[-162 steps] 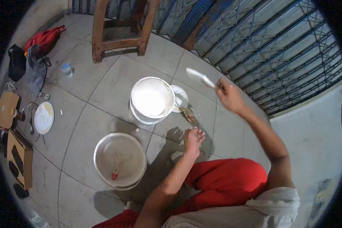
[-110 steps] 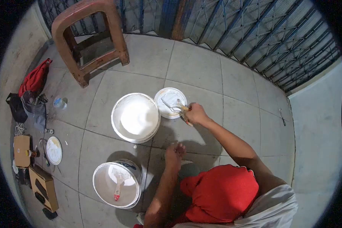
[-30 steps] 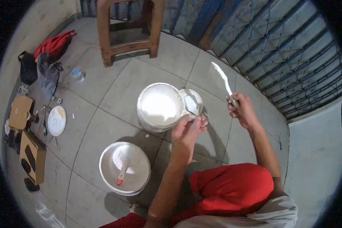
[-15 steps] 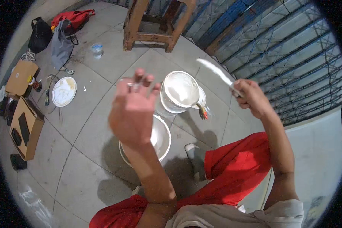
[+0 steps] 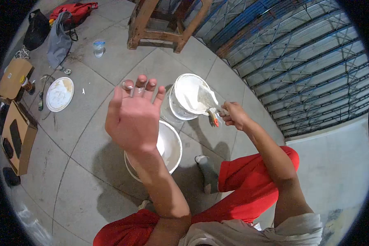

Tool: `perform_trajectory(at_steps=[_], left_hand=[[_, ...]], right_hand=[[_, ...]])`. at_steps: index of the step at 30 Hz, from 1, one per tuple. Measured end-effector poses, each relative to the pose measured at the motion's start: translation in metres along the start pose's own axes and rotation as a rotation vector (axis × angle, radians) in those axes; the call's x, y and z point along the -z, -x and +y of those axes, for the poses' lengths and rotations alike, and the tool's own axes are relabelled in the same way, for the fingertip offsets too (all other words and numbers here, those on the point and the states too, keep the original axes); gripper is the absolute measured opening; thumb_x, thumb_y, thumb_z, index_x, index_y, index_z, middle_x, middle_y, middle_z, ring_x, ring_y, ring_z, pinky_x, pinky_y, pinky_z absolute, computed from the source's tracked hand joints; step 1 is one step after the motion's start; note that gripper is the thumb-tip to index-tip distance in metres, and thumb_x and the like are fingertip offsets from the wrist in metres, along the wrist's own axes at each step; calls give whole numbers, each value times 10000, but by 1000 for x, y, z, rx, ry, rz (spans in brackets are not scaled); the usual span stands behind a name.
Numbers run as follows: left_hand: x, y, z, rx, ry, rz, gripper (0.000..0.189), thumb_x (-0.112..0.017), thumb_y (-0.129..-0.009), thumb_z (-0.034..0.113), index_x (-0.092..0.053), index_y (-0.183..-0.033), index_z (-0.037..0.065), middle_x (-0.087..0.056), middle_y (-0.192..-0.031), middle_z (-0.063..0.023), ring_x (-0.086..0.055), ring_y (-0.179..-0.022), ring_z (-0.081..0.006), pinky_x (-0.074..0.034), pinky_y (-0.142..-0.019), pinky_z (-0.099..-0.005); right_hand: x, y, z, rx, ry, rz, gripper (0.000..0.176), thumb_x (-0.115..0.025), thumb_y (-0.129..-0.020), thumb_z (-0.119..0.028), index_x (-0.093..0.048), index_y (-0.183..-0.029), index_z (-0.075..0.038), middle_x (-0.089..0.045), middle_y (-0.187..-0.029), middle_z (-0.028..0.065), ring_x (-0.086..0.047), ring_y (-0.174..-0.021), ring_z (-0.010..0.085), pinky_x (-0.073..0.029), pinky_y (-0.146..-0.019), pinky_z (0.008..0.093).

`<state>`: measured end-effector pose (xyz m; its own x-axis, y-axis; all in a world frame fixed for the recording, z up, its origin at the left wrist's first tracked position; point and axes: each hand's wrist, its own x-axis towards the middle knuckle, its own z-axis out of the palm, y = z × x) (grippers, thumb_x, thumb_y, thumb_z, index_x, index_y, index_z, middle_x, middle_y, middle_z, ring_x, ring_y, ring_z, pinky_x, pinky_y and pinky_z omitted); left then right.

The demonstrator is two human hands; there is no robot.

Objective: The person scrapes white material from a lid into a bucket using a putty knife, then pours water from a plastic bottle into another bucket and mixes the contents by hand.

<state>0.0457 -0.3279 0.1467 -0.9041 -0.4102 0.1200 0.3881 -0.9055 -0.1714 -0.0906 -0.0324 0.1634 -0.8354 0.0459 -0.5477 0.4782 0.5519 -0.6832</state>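
Scraper (image 5: 207,97), jutting from the closed right grip (image 5: 236,115) over the bucket (image 5: 175,107) just beyond it, seems light, stiff and likely slippery where smeared, so best held by its handle (image 5: 221,110), while the left grip (image 5: 135,117) spreads open, holding nothing.

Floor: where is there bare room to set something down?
Bare tile: between the open cardboard box and near bucket, and between stool and far bucket. Crowded: the picture's left edge, with bags; the far bucket's mouth, where the right hand holds a scraper.
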Motion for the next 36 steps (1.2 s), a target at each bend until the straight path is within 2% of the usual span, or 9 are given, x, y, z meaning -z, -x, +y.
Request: perform_trajectory(at_steps=[4,5,6,10,13,15,16,22,36], left_hand=[[6,-1,-17,31,-61,133,310,-554,-941,323,-466,-1078,59,-435,-1171,-154,-383,-1169,-312,-234,-1098,-536],[6,-2,-21,22,-98,194,314,-555,-941,322,-463,-1080,56,-431,-1168,-154,-383,-1168,-312,-235,-1098,-532],[9,-3,-23,31,-97,196,314,-555,-941,322,-463,-1080,56,-431,-1168,-154,-383,-1168,-312,-235,-1098,-532],[17,-6,-27,92,-14,121,344,-531,-955,293,-425,-1150,30,-431,-1166,-147,-392,-1179,-298,-237,-1102,-508],[19,-4,-27,82,-11,100,334,-520,-960,297,-429,-1147,36,-434,-1155,-137,-400,-1164,-293,-243,-1096,-506],[17,-5,-29,93,-8,82,330,-518,-961,301,-433,-1145,40,-435,-1151,-133,-405,-1156,-290,-248,-1092,-504],[15,-5,-29,96,-18,83,330,-525,-959,304,-437,-1138,41,-437,-1150,-131,-408,-1150,-287,-254,-1087,-503],[13,-6,-16,43,-72,97,311,-559,-942,318,-467,-1090,60,-446,-1141,-123,-405,-1138,-283,-269,-1071,-494],[21,-3,-32,116,-13,192,276,-590,-929,277,-492,-1086,72,-501,-1126,-108,-459,-1123,-262,-290,-1068,-483]], right_hand=[[14,-4,-1,30,-83,-130,276,-442,-954,-250,-587,-911,-19,-584,-766,54,-460,-491,106,-375,-428,276],[12,-1,-2,35,-31,-111,235,-419,-962,-230,-546,-885,-47,-519,-728,25,-368,-479,79,-305,-420,266],[9,6,-5,38,21,-92,205,-397,-970,-209,-505,-859,-75,-454,-689,-4,-277,-468,52,-236,-412,256],[9,12,-2,68,44,-133,245,-405,-965,-231,-539,-830,-76,-431,-666,-17,-296,-481,53,-257,-426,252],[6,12,-4,239,335,4,243,-460,-944,-236,-577,-886,-31,-529,-676,59,-464,-533,138,-396,-496,315],[6,8,5,701,711,239,296,-525,-905,-254,-588,-934,34,-660,-752,219,-663,-673,337,-522,-648,429],[-2,29,-10,592,725,215,299,-534,-901,-237,-567,-990,46,-659,-827,297,-666,-801,446,-512,-765,490],[-9,35,-2,825,896,247,315,-592,-877,-170,-498,-1117,10,-666,-875,274,-653,-829,458,-508,-751,533],[-24,31,-31,868,934,307,311,-645,-854,-128,-478,-1081,3,-616,-1013,280,-628,-879,471,-505,-775,541]])
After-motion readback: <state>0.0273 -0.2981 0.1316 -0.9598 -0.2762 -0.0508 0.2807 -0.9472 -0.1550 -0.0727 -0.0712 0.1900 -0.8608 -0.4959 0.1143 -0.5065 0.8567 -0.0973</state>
